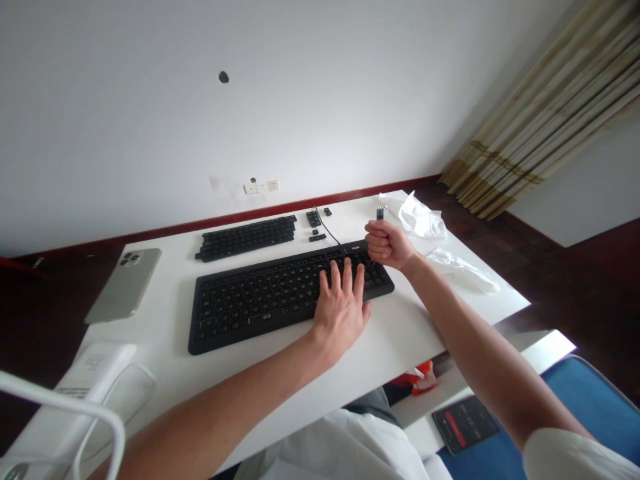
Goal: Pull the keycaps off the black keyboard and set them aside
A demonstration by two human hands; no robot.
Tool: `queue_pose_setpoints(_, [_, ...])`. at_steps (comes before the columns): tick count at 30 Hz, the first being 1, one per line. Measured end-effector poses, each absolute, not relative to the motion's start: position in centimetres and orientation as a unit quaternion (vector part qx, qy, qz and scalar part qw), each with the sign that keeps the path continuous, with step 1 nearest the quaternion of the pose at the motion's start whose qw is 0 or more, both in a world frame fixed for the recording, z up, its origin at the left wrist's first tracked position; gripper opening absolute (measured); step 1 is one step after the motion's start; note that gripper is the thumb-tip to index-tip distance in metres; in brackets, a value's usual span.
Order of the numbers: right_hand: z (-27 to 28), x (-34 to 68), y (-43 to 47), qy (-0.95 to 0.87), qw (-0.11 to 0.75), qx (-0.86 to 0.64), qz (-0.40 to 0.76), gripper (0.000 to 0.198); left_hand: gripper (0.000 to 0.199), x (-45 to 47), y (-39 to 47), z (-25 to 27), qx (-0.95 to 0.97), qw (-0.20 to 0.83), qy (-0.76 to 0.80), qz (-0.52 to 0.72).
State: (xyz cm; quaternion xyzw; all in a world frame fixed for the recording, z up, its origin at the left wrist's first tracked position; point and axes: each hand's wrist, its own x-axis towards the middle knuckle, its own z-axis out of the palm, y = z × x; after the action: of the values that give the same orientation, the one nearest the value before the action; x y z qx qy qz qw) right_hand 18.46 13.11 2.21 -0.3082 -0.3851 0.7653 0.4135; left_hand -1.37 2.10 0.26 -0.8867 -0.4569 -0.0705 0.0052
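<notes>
Nearest, at the lower left, a white cable (117, 427) arches in front of a white casing (97, 367) at the corner of the bench (165, 363). At the lower right, below the bench top, a dark flat item with a red band (465, 425) lies beside a blue padded surface (590, 407).

On the bench, the black keyboard (250, 308) lies at a slant. The left grip (341, 303) is spread palm down over its right half, the heel of the hand toward the near edge and the fingers reaching across the keys. The right grip (386, 243) is curled into a fist just above the keyboard's far right corner, pinching a small handheld tool (381, 213). The tool's dark body and bright metal end stick up from the fist; its lower part is hidden.

Left of the keyboard and well apart from both grips lies a grey smartphone (125, 287), camera side up. To the right of the fist is crumpled white wrapping (420, 217).

Behind the keyboard sits a block of black keycaps (247, 238), with smaller keycap clusters (313, 219) to its right, near a thin black cord (327, 230). Farthest are the wall sockets (273, 185) and a striped curtain (525, 140).
</notes>
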Motion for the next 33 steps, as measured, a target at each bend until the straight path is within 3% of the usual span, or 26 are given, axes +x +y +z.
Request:
queue_pose_setpoints(8, [3.1, 18.0, 12.1, -0.446, 0.414, -0.321, 0.726, 0.054, 0.074, -1.7, 2.4, 0.3, -0.886, 0.012, -0.457, -0.080])
queue_pose_setpoints(18, [4.4, 18.6, 12.5, -0.457, 0.538, -0.391, 0.590, 0.040, 0.085, -2.7, 4.0, 1.3, -0.894, -0.011, -0.433, -0.113])
queue_pose_setpoints(20, [4.6, 19.2, 12.3, -0.524, 0.499, -0.477, 0.499, 0.038, 0.085, -3.1, 4.7, 1.7, -0.896, -0.025, -0.428, -0.118])
queue_pose_setpoints(25, [4.8, 20.1, 10.5, -0.693, 0.281, -0.615, 0.250, 0.029, 0.088, -4.0, 6.4, 1.4, -0.901, -0.015, -0.411, -0.141])
queue_pose_setpoints(29, [4.3, 18.7, 8.5, -0.747, 0.180, -0.593, 0.240, 0.026, 0.092, -3.9, 6.5, -0.2, -0.896, 0.008, -0.418, -0.146])
queue_pose_setpoints(33, [3.4, 17.6, 7.2, -0.759, 0.155, -0.604, 0.187, 0.024, 0.089, -3.6, 6.2, -1.1, -0.891, 0.008, -0.428, -0.152])
